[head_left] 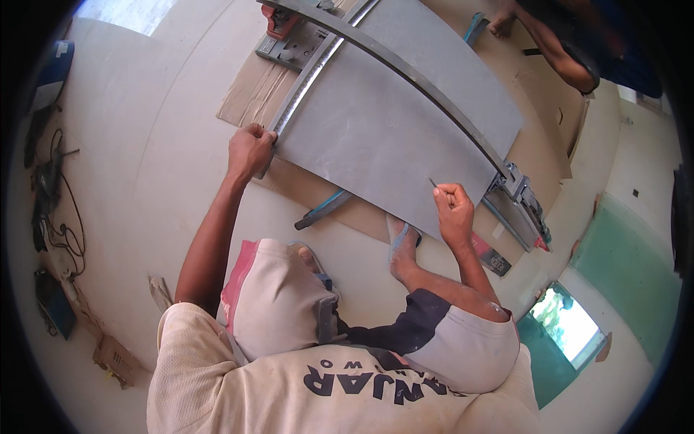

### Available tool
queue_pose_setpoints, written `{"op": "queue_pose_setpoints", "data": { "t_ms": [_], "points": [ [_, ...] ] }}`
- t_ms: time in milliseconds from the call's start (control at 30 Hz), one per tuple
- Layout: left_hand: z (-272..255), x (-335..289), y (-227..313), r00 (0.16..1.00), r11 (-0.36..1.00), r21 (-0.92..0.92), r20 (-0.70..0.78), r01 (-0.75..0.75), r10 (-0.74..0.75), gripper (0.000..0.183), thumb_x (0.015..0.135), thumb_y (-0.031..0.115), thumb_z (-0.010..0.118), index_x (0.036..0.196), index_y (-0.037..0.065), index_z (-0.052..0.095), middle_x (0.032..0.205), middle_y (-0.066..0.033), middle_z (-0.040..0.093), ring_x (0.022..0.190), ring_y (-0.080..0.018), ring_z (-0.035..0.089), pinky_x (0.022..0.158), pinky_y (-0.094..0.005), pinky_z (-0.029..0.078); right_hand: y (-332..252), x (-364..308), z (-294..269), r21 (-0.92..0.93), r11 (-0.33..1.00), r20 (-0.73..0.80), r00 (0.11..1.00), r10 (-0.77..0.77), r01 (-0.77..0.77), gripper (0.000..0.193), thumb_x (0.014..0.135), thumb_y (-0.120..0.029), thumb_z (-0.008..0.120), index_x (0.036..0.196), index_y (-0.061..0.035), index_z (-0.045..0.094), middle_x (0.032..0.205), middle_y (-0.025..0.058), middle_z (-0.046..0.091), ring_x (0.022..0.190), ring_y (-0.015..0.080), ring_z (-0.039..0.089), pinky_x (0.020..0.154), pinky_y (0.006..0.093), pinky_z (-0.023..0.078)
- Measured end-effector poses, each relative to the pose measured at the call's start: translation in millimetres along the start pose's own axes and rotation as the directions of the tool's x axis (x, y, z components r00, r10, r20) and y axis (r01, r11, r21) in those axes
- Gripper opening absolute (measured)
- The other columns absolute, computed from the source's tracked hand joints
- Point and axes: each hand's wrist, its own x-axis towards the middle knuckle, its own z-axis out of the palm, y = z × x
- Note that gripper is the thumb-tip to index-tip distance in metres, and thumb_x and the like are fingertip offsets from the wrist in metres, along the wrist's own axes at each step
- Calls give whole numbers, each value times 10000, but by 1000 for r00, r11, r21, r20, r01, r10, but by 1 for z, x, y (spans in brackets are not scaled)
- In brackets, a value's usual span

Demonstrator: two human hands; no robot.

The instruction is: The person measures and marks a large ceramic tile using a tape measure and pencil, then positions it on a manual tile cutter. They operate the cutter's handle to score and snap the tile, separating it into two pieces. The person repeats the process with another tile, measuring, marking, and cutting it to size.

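Note:
A large grey tile [390, 123] lies flat on the tile cutter, with the cutter's curved-looking dark rail [405, 69] crossing above it. Along the tile's left edge runs a long metal straightedge [312, 78]. My left hand [251, 150] is closed on the straightedge's near end, at the tile's near left corner. Over the near right part of the tile, my right hand [455, 208] pinches a thin, dark, pencil-like stick [432, 182], its tip pointing away from me. The tile cutter's head [517, 184] sits at the rail's right end.
Cardboard [289, 177] lies under the cutter. A blue-and-black support arm [323, 210] sticks out near my foot [307, 257]. Another person's arm [553, 54] reaches in at the far right. Cables and tools [54, 188] lie at the left. Green glass [622, 267] stands on the right.

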Motion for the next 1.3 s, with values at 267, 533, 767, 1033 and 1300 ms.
{"op": "queue_pose_setpoints", "data": {
  "t_ms": [267,533,767,1033,1300],
  "points": [
    [-9,-13,14,1000,1000,-5,9,-29,29,285,798,288,699,811,4,686,812,-201,698,820,-325,682,789,-403,514,43,-60,-64,48,996,-52,996,77,-75,142,921,-132,672,958,-1,632,727,-15,609,657,25,515,593,213,413],
    [15,-23,13,989,987,138,-114,-83,99,257,777,271,662,821,24,721,774,-166,710,789,-294,698,752,-387,522,112,-47,-166,-107,994,-84,996,18,-27,135,919,-141,666,914,-11,631,652,-66,524,569,8,398,513,213,328],
    [75,-84,81,972,963,253,-183,-96,145,240,772,248,680,812,13,711,759,-147,709,749,-257,695,723,-377,520,162,-37,-198,189,979,6,997,-75,72,128,930,-141,657,905,-19,629,636,-75,517,568,-1,387,507,212,318],
    [200,-160,109,990,997,60,137,-46,37,232,848,217,676,834,-15,678,726,-98,647,677,-174,614,626,-333,494,183,22,-214,338,937,278,942,-188,88,143,933,-158,661,898,-24,629,619,-71,519,558,4,395,503,221,322],
    [314,-221,155,990,998,54,143,-14,6,245,853,230,652,848,-15,666,742,-124,654,700,-209,619,667,-355,497,215,61,-237,358,916,402,856,-325,180,150,922,-167,671,910,-19,643,597,-56,512,545,18,400,503,233,349]
  ]
}}
